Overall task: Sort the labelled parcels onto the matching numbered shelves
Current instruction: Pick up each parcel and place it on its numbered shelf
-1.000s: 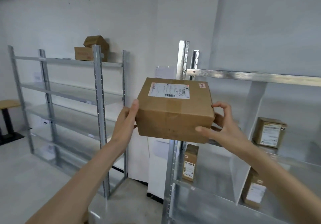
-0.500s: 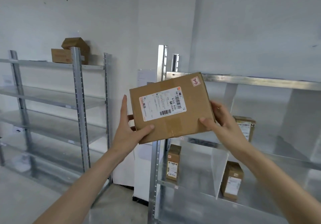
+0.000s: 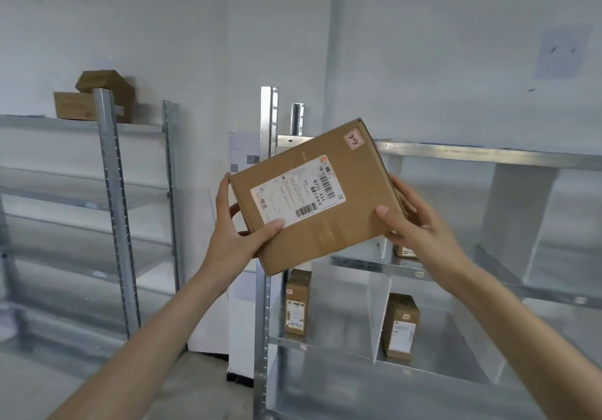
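Both hands, left hand (image 3: 239,240) and right hand (image 3: 412,221), grip a tilted cardboard parcel (image 3: 317,196) before the metal shelving (image 3: 456,151); misreading its slanted label (image 3: 298,193) risks the wrong shelf.

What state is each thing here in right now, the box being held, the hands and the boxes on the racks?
Held parcel: tilted, label facing the camera, off the shelves.
Left hand: grips the parcel's left edge.
Right hand: grips the parcel's right edge.
Two upright parcels: standing on the right rack, a divider between them.
Top-shelf boxes: resting on the left rack.
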Motion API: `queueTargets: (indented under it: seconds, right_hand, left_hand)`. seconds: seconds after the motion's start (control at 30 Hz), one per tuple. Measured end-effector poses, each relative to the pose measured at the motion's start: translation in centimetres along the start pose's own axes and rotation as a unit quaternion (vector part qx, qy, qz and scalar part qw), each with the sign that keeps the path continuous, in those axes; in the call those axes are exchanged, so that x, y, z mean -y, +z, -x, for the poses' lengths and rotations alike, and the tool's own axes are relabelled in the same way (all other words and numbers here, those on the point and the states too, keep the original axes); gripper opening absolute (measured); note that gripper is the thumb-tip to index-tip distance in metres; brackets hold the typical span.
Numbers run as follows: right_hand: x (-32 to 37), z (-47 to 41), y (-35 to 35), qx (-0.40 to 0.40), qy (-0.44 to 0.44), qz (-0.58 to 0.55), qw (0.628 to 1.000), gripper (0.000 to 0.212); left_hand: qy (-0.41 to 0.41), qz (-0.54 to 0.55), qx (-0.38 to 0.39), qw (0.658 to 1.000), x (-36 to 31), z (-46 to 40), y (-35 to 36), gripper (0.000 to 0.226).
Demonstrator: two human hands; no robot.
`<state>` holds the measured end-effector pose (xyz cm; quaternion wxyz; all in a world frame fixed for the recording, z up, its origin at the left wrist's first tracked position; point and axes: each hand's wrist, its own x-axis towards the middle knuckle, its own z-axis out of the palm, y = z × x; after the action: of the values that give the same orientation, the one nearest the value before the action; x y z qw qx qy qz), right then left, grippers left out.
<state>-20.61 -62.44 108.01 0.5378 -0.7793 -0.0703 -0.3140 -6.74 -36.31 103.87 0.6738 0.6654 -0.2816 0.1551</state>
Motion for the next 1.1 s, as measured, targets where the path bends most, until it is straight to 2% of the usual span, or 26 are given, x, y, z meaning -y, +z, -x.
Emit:
queueTargets:
  seconds: [0.1, 0.17, 0.4, 0.6, 0.67, 0.73, 0.8, 0.87, 0.97, 1.03, 1.1]
  right_hand:
    - [0.3, 0.1, -2.2, -0.018, -0.004, -0.002, 1.000, 0.052]
    - [0.4, -0.2, -3.8, -0.049, -0.012, 0.001, 0.999, 0.048]
    - [0.4, -1.8, -7.9, -0.181, -0.011, -0.082, 0.980, 0.053]
    - [1.0, -1.7, -10.7, -0.161, 0.051, -0.107, 0.980, 0.055]
    - [0.8, -1.2, -11.6, -0.145, 0.042, -0.135, 0.979, 0.074]
    - [0.2, -0.6, -12.5, -0.126, 0.025, -0.099, 0.987, 0.100]
    - [-0.1, 0.1, -13.4, -0.118, 0.017, -0.061, 0.991, 0.111]
    - [-0.2, 0.7, -14.2, -0.131, 0.007, -0.068, 0.989, 0.109]
    - [0.2, 1.3, -15.2, -0.139, -0.007, -0.080, 0.987, 0.090]
    - [0.2, 1.4, -15.7, -0.123, -0.014, -0.041, 0.991, 0.075]
    - [0.0, 1.7, -16.4, -0.104, -0.022, -0.003, 0.994, 0.070]
  left_hand:
    - [0.001, 0.022, -0.015, 1.000, -1.0, -0.6, 1.9, 0.077]
    - [0.007, 0.009, -0.007, 1.000, -1.5, -0.8, 3.5, 0.068]
    - [0.032, -0.005, -0.035, 0.999, -3.2, 0.0, 9.7, 0.066]
    - [0.026, -0.016, -0.024, 0.999, -4.3, 1.0, 13.0, 0.059]
    - [0.025, -0.026, -0.009, 0.999, -4.4, 1.6, 14.0, 0.061]
    - [0.028, -0.038, -0.006, 0.999, -4.6, 2.0, 15.0, 0.061]
    - [0.033, -0.042, -0.010, 0.999, -4.8, 2.1, 15.7, 0.060]
    - [0.036, -0.039, -0.002, 0.999, -5.1, 2.4, 16.3, 0.059]
    - [0.044, -0.031, 0.030, 0.998, -5.9, 3.2, 18.0, 0.052]
    - [0.052, -0.015, 0.036, 0.998, -6.4, 3.6, 19.5, 0.047]
    - [0.056, -0.004, 0.026, 0.998, -6.9, 3.7, 20.7, 0.050]
